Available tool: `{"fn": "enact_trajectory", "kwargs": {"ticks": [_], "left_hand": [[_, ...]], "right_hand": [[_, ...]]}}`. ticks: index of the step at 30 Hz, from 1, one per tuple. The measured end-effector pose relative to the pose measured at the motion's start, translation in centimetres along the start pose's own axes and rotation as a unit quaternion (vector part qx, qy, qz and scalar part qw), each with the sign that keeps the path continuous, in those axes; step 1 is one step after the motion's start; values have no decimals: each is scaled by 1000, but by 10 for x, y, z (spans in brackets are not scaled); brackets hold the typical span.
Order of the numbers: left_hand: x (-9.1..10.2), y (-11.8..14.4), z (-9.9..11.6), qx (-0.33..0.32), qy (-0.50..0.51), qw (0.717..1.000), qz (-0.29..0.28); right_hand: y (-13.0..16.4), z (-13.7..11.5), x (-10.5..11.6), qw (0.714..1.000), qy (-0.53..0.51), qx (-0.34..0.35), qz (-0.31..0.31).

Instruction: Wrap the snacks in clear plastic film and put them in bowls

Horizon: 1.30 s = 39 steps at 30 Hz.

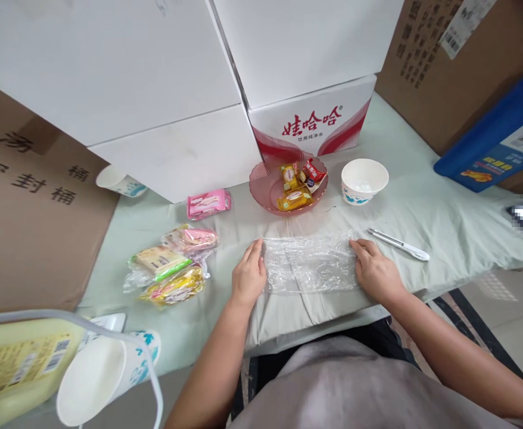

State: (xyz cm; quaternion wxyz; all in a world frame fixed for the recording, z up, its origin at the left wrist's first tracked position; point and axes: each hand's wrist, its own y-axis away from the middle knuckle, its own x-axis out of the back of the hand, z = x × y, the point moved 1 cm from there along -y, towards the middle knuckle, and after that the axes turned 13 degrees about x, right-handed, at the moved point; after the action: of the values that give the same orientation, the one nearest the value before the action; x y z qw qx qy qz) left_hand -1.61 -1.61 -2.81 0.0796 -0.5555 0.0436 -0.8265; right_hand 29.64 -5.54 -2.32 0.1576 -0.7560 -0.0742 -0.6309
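The single head-worn camera looks forward and down from above the grey cloth garment [324,387], on the near side of the round, see-through pink bowl [264,189]. It is close, with the bare left hand [249,275] and bare right hand [376,271] nearer than the bowl, yet wide enough to catch stacked white cardboard boxes [306,53] behind it and a blue plastic bottle [489,140] to its right.

I am holding the clear rectangular plastic film [308,265] between my left grip [249,275] and right grip [377,271], over the pale-green cloth-covered table [460,223]. Behind it, the round pink translucent bowl [264,192] is holding two yellow plastic packets [295,199] and a red plastic packet [313,175]; right of the bowl, the round white paper cup [360,196] is standing. The slim white plastic cutter [398,243] is lying by my right grip, the multicoloured plastic-wrapped snack pile [167,265] to my left.
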Motion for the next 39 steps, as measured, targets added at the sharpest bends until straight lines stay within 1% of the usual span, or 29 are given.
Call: {"fn": "enact_trajectory", "kwargs": {"ticks": [4, 6, 8, 10, 12, 13, 14, 15, 16, 17, 19, 20, 21, 23, 26, 27, 28, 29, 30, 32, 33, 34, 36, 39], "left_hand": [[0, -1, 6, 11, -47, 998, -43], [1, -1, 8, 13, -62, 997, -48], [5, -1, 8, 27, -73, 996, -40], [12, -2, 7, 54, -87, 995, -6], [22, -2, 7, 75, -92, 991, 62], [26, -2, 9, 72, -86, 989, 99], [30, -1, 13, 57, -74, 988, 125], [32, 1, 19, 27, -58, 989, 134], [32, 4, 26, -16, -40, 992, 119], [30, 7, 34, -70, -26, 994, 83], [20, 16, 50, -175, -29, 984, -28], [14, 20, 56, -207, -48, 974, -76], [7, 23, 59, -221, -71, 966, -113], [-4, 28, 61, -217, -111, 957, -156], [-11, 31, 59, -202, -135, 953, -180], [-11, 31, 58, -199, -139, 953, -182], [-11, 31, 59, -197, -142, 953, -183], [-11, 31, 59, -195, -144, 953, -182], [-10, 31, 60, -193, -145, 953, -181], [-8, 31, 59, -195, -144, 954, -177], [-7, 31, 56, -198, -144, 954, -174], [-6, 31, 51, -199, -143, 954, -171], [-1, 32, 35, -192, -147, 957, -159], [9, 35, 1, -149, -156, 967, -134]], "right_hand": [[0, -3, 2, 1000, 13, -3, -9], [0, -5, 4, 999, 26, -6, -22], [0, -7, 6, 999, 38, -8, -35], [0, -8, 6, 998, 45, -6, -45], [0, -9, 5, 998, 49, -3, -47], [1, -10, 4, 998, 51, -1, -46], [1, -10, 3, 998, 53, 2, -44], [1, -11, 2, 998, 57, 4, -41], [1, -12, 0, 997, 60, 7, -38], [2, -13, -1, 997, 63, 10, -35], [3, -13, -1, 997, 65, 16, -29], [4, -11, 0, 997, 65, 20, -25], [4, -8, 2, 998, 64, 19, -21], [5, 2, 8, 997, 70, 7, -11], [2, 18, 21, 995, 96, -25, 20], [0, 20, 24, 994, 99, -25, 37], [-2, 20, 25, 994, 96, -10, 53], [-5, 17, 25, 994, 86, 20, 63], [-7, 13, 22, 993, 73, 65, 63], [-10, 3, 10, 986, 47, 157, 39], [-11, -1, 4, 982, 37, 186, 21], [-11, -4, -3, 979, 30, 200, 6], [-10, -5, -14, 980, 18, 199, -11], [-8, -1, -17, 981, -1, 191, -21]]}}
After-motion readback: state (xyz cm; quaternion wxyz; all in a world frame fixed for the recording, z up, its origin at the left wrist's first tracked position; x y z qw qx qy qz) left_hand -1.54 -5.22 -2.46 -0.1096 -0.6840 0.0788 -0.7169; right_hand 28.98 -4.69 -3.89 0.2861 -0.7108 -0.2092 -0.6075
